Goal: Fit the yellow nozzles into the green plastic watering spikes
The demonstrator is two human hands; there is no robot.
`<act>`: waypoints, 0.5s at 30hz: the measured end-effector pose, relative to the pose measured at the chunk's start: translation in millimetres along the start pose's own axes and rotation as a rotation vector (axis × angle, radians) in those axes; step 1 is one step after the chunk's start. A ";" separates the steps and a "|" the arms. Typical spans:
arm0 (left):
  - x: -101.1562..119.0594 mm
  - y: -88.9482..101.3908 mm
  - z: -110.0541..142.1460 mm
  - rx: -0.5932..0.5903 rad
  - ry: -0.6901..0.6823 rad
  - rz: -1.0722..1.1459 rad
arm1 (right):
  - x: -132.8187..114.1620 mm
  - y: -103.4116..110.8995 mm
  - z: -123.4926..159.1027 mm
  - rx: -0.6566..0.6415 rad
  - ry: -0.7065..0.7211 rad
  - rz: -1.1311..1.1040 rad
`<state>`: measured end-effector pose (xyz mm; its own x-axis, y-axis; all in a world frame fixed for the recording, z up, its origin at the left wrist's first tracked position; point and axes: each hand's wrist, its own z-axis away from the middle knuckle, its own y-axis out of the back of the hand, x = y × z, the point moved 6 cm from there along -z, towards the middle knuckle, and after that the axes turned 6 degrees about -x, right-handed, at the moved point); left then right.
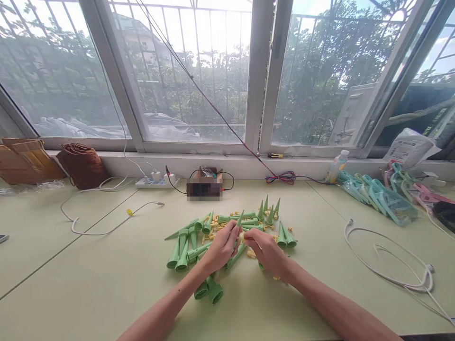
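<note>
My left hand [221,247] is closed around a green plastic spike [241,218], its pointed tip standing up above the fingers. Pinched in my right hand [266,250] is a small pale yellow plastic fitting [242,235], held against the spike; the fingers partly hide where the two meet. Around both hands lie several more green spikes [183,255], some on their sides and a few standing tip up [270,215]. Loose yellow fittings [213,232] are scattered among them, and one fitting [251,254] lies just below my right hand's fingers.
Behind the pile sits a small cardboard box [209,173] with a blurred dark patch before it. A power strip [156,183] and white cable [103,233] lie left. Right are a coiled white cable [391,282], plastic clothes hangers [382,194] and a bottle [337,166].
</note>
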<state>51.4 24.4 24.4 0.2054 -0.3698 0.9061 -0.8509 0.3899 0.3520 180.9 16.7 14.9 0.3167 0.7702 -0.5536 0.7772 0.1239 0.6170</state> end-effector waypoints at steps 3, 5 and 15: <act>-1.8 -0.7 -0.3 -0.001 0.004 -0.009 | 0.6 -0.7 0.2 -0.003 0.001 -0.004; -1.4 -1.0 -0.2 -0.001 0.001 -0.019 | 1.3 -1.3 0.5 -0.007 0.004 -0.003; 3.4 -3.1 0.0 -0.022 0.011 0.032 | 1.0 -0.8 0.8 -0.006 0.014 -0.015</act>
<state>54.7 21.9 26.4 0.1837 -0.3479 0.9194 -0.8464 0.4195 0.3279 181.0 16.9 13.4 0.2973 0.7767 -0.5552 0.7785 0.1394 0.6119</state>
